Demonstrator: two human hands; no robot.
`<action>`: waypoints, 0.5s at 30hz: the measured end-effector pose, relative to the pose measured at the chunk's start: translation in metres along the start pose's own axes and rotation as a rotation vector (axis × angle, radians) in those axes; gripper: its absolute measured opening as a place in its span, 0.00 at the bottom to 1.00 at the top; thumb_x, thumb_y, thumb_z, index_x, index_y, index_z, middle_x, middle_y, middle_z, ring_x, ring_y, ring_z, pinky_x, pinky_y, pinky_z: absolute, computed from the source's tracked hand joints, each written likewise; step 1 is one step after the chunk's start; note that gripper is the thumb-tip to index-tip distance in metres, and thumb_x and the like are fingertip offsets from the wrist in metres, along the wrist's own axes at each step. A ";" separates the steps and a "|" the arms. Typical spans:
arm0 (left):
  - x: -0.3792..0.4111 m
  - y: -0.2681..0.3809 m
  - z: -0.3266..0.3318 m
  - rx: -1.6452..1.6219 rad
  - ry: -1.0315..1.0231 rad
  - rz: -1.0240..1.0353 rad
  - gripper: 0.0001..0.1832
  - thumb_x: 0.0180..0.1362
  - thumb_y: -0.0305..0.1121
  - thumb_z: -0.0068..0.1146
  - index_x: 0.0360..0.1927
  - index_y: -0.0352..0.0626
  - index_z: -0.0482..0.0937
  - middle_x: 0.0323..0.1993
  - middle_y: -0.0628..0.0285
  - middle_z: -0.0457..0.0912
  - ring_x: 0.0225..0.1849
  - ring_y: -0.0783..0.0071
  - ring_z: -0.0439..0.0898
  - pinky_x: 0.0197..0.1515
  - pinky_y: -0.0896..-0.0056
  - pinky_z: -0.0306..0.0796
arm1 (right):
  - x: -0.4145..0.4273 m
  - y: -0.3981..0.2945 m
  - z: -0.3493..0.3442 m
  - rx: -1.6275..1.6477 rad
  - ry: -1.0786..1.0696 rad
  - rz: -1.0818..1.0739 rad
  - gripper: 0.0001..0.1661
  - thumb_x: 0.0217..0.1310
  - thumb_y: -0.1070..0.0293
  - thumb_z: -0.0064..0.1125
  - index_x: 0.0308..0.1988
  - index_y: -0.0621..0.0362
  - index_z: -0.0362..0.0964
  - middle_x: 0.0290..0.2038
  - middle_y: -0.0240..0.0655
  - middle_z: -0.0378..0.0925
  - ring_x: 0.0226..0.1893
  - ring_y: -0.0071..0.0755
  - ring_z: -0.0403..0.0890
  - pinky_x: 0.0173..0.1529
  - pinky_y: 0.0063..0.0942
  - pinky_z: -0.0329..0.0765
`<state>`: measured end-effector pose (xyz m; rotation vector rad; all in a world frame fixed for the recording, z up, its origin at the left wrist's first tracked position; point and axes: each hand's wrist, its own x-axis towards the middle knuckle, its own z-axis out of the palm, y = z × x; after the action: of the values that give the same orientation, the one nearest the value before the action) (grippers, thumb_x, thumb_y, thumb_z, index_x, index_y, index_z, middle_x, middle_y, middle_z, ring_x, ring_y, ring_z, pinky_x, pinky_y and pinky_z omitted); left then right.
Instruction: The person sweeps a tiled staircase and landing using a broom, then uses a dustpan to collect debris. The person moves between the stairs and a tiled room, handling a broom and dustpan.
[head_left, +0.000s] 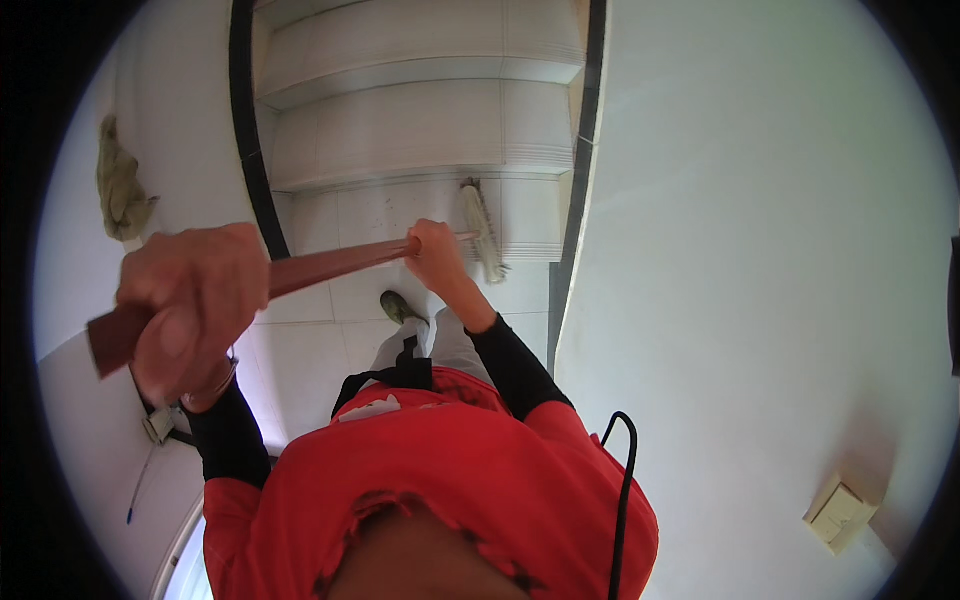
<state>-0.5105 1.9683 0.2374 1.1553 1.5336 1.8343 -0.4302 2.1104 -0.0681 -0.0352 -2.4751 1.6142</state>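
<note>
My left hand (196, 304) is wrapped around the top end of a long reddish-brown broom handle (337, 266). Lower on the same handle, my right hand (437, 255) grips it near the broom head. The broom head (482, 232), pale with dark bristle tips along its edge, lies across the front part of a white tiled step (420, 217). Small dark specks of dirt (386, 214) are scattered on that step, left of the bristles. One dark shoe (401, 306) of mine shows on the tiles below; my other foot is hidden.
More tiled steps (405, 112) run away ahead, between dark skirting strips (590, 112). White walls (750, 262) flank both sides. A drab cloth (120, 184) hangs at left. A switch plate (836, 514) sits on the right wall. A black cable (621, 495) loops by my right shoulder.
</note>
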 end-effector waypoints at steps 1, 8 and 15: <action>0.004 0.009 -0.001 0.043 -0.034 -0.010 0.18 0.57 0.38 0.43 0.12 0.50 0.59 0.11 0.69 0.65 0.12 0.78 0.63 0.18 0.76 0.59 | -0.001 -0.003 -0.004 -0.100 0.021 -0.047 0.06 0.32 0.79 0.52 0.19 0.60 0.64 0.21 0.43 0.68 0.25 0.51 0.70 0.29 0.40 0.66; -0.059 -0.080 0.003 0.079 0.317 -0.271 0.18 0.53 0.39 0.45 0.12 0.42 0.61 0.16 0.62 0.67 0.21 0.74 0.64 0.29 0.74 0.61 | 0.000 0.104 0.009 -0.194 0.168 -0.087 0.08 0.28 0.80 0.51 0.14 0.59 0.59 0.15 0.42 0.62 0.18 0.50 0.66 0.22 0.41 0.61; -0.125 -0.009 -0.003 0.364 0.703 -0.429 0.16 0.51 0.36 0.45 0.12 0.42 0.61 0.13 0.62 0.65 0.19 0.73 0.62 0.29 0.69 0.58 | 0.023 0.026 0.183 0.218 -0.182 -0.222 0.08 0.29 0.75 0.53 0.16 0.59 0.60 0.17 0.42 0.64 0.21 0.51 0.67 0.23 0.39 0.61</action>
<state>-0.4484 1.8693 0.1921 0.2335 2.3533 1.7784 -0.4854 1.9579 -0.1600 0.4191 -2.3096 1.8464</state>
